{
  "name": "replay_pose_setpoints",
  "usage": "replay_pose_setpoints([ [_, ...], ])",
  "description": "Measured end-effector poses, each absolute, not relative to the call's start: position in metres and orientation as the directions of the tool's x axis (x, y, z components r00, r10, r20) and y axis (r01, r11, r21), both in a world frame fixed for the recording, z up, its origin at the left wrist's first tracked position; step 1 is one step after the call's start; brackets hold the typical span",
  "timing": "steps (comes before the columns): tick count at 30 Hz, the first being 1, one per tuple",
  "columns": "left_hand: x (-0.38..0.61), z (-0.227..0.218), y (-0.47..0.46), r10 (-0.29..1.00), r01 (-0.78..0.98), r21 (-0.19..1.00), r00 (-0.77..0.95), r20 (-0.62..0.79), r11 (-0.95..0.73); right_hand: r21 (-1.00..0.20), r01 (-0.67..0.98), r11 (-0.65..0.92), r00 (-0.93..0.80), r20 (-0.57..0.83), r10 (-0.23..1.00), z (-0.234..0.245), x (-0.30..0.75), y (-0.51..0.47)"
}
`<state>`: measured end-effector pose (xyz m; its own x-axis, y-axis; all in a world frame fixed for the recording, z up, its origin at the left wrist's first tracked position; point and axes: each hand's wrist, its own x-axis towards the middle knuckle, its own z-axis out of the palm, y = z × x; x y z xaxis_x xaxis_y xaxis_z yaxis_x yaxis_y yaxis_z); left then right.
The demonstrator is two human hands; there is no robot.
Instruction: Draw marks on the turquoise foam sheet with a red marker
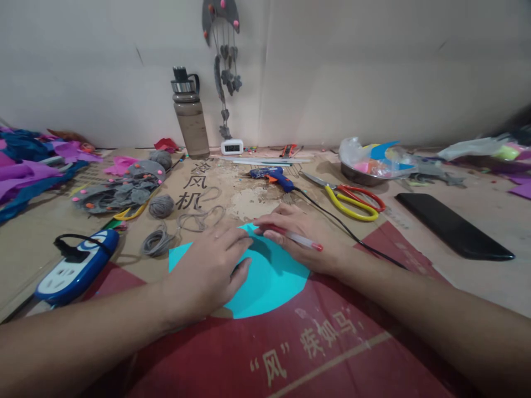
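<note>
A turquoise sheet (265, 282) with a curved near edge lies on the red printed cardboard (340, 331). My left hand (218, 262) rests flat on its left part, thumb apart from the fingers. In my right hand (305, 235) is a red pen (296, 237) with a clear barrel. The pen slants with its tip end toward the sheet's far edge; the fingers hide the tip itself. My fingertips on both sides come close together near that edge. Just beyond my left hand sits a loose coil of grey yarn (156, 243).
A blue glue gun (276, 177) with a black cord and red-and-yellow scissors (348, 202) lie beyond my right hand. Farther right is a black phone (452, 225). A power strip (78, 265) is at left. A bottle (191, 121) and small clock (232, 147) stand by the wall.
</note>
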<state>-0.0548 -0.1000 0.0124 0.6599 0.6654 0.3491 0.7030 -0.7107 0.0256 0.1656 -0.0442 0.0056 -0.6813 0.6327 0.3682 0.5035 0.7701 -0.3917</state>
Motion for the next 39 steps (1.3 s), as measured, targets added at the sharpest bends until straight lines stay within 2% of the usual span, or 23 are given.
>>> replay_pose_setpoints([
  [3, -0.053, 0.01, -0.101, 0.619, 0.662, -0.014, 0.709, 0.339, -0.75, -0.39, 0.528, 0.754, -0.676, 0.344, 0.652, 0.005, 0.166, -0.044],
  [7, -0.052, 0.009, -0.101, 0.627, 0.654, 0.015, 0.717, 0.304, -0.756, -0.403, 0.526, 0.749, -0.69, 0.313, 0.653, 0.005, 0.166, -0.044],
  [13, -0.051, 0.012, -0.102, 0.631, 0.67, 0.006, 0.695, 0.346, -0.742, -0.406, 0.538, 0.738, -0.688, 0.294, 0.663, 0.011, 0.166, -0.046],
  [16, -0.051, 0.013, -0.102, 0.652, 0.677, 0.033, 0.693, 0.307, -0.735, -0.42, 0.528, 0.738, -0.688, 0.297, 0.662, 0.01, 0.166, -0.046],
  [21, -0.052, 0.012, -0.101, 0.676, 0.691, 0.054, 0.684, 0.275, -0.721, -0.549, 0.497, 0.672, -0.501, 0.451, 0.739, 0.0, 0.17, -0.041],
  [24, -0.054, 0.011, -0.101, 0.673, 0.689, 0.06, 0.68, 0.292, -0.722, -0.609, 0.477, 0.633, -0.403, 0.489, 0.774, -0.002, 0.173, -0.039],
  [30, -0.054, 0.011, -0.1, 0.66, 0.676, 0.064, 0.689, 0.3, -0.734, -0.556, 0.537, 0.635, -0.431, 0.466, 0.773, 0.0, 0.172, -0.041],
  [36, -0.053, 0.011, -0.099, 0.644, 0.666, 0.041, 0.7, 0.31, -0.744, -0.527, 0.512, 0.678, -0.476, 0.483, 0.735, 0.0, 0.17, -0.041],
  [39, -0.053, 0.01, -0.099, 0.644, 0.667, 0.046, 0.696, 0.318, -0.744, -0.497, 0.517, 0.697, -0.536, 0.447, 0.717, 0.002, 0.169, -0.043],
])
